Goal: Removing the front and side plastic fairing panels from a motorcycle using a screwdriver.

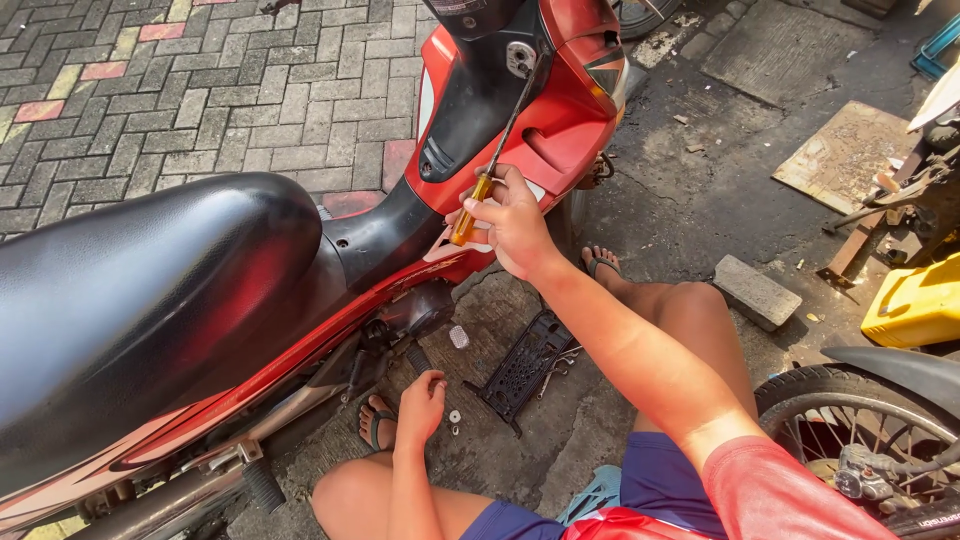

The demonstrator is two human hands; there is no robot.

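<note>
My right hand (515, 225) grips a screwdriver (487, 172) with a yellow handle; its long shaft runs up to the black front panel of a red motorcycle (560, 120). My left hand (420, 405) hangs low beside my knee with fingers curled, near the motorcycle's footpeg (262, 483). Whether it holds something small is unclear. A small washer (455, 416) lies on the concrete just right of that hand. The black seat (150, 290) fills the left of the view.
A black plastic grille panel (525, 365) lies on the ground with some wrenches (562, 362) beside it. A grey paving block (757, 292), a yellow jerrycan (915, 303) and another wheel (865, 420) stand at the right. Brick paving lies beyond the motorcycle.
</note>
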